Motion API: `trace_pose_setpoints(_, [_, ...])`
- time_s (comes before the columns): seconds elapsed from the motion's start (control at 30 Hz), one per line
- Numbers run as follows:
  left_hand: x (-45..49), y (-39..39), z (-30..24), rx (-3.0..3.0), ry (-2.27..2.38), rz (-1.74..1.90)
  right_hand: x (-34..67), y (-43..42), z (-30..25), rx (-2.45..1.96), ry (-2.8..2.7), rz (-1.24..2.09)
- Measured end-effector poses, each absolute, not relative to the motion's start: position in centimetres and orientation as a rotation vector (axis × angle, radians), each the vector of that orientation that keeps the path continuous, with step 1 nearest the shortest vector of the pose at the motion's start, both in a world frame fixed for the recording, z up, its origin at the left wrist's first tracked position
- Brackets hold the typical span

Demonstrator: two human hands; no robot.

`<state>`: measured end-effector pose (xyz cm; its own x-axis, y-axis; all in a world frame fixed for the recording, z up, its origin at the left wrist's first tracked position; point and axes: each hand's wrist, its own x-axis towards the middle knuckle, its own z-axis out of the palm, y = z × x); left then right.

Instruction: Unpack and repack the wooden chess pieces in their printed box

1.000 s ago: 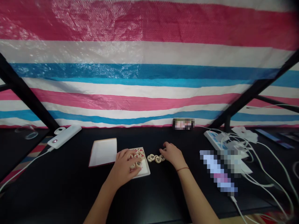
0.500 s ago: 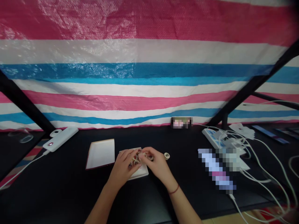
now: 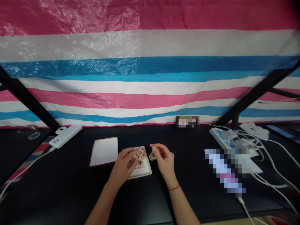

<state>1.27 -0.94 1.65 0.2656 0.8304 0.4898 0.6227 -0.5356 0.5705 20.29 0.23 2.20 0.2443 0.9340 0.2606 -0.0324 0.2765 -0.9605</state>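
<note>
Mid-way along the tabletop (image 3: 70,190), round pieces (image 3: 142,155) bunched toward the far edge of a white box (image 3: 145,172); no long axis. Left hand (image 3: 122,164) nearer these, fingers curled over their left side; grip hidden. Loose pieces (image 3: 153,157) just off the box's right edge, below the right hand's (image 3: 165,160) fingertips; thumb and forefinger close together, cannot tell whether on a piece.
</note>
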Motion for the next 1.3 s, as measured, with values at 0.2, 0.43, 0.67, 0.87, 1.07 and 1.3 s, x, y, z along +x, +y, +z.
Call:
trace_pose_setpoints(0.2, [2.8, -1.3, 2.2, 2.367, 1.271, 0.904, 20.3, -0.1, 2.1, -1.034, -1.042, 0.924])
trace_pose_setpoints(0.43, [4.0, -1.0, 2.3, 2.522, 1.266, 0.688, 20.1, -0.1, 1.3, -1.049, -1.102, 0.958])
trace_pose_setpoints(0.67, [4.1, -0.6, 1.7, 2.587, 1.288, 0.676, 20.1, -0.2, 1.3, -1.075, -1.197, 0.893])
trace_pose_setpoints(0.87, [3.8, -0.6, 2.0, 2.606, 1.25, 0.674, 20.0, -0.6, 1.5, -1.093, -1.243, 0.931])
trace_pose_setpoints(1.07, [3.3, -0.7, 2.1, 2.613, 1.234, 0.722, 20.8, -1.5, 1.8, -1.114, -1.37, 0.769])
trace_pose_setpoints(1.3, [3.7, -0.8, 2.2, 2.596, 1.278, 0.678, 21.6, -3.0, 2.4, -1.142, -1.587, 0.634])
